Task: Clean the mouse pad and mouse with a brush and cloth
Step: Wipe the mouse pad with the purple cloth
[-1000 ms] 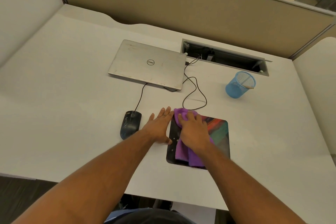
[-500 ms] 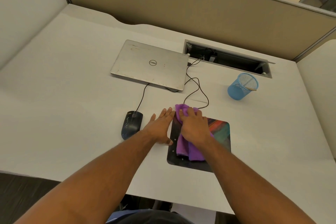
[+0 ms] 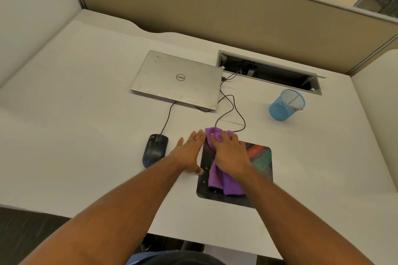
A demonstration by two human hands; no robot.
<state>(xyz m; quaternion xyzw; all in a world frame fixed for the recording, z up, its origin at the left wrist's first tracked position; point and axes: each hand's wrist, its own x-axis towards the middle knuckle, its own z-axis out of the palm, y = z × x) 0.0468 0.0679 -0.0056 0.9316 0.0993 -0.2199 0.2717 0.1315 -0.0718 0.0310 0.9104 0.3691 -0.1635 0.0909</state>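
My right hand [image 3: 231, 154] lies palm down on the purple cloth [image 3: 224, 183], fingers [image 3: 215, 139] spread and lightly curled over its far bunched end, pressing it flat rather than pinching it. The cloth runs in a folded strip along the left part of the pad [image 3: 261, 158], from just past the pad's far edge, where a bunch of it sticks out onto the desk [image 3: 75, 114], back under my palm and out again below my wrist, ending short of the pad's near edge. The pad's dark left margin shows on the cloth's left, and its red and green print shows to the right of my hand.

My left hand [image 3: 189, 154] lies flat on the desk just beside the pad's left edge, fingers straight, together and open, holding nothing. Its thumb tip touches the pad's left border or is right at it; I cannot tell which. Its fingertips nearly meet the cloth's far bunch.

Both forearms reach forward from the near desk edge and converge toward the pad, bare to the elbow.

The mouse [image 3: 155, 149] sits on the desk left of my left hand, apart from it, off the pad. Its cable runs back to the closed laptop [image 3: 176, 79]. Another cable loops on the desk just beyond the cloth. A blue mesh cup [image 3: 286, 105] stands well off to the right, with a pale stick-like thing leaning in it; what it is I cannot tell.
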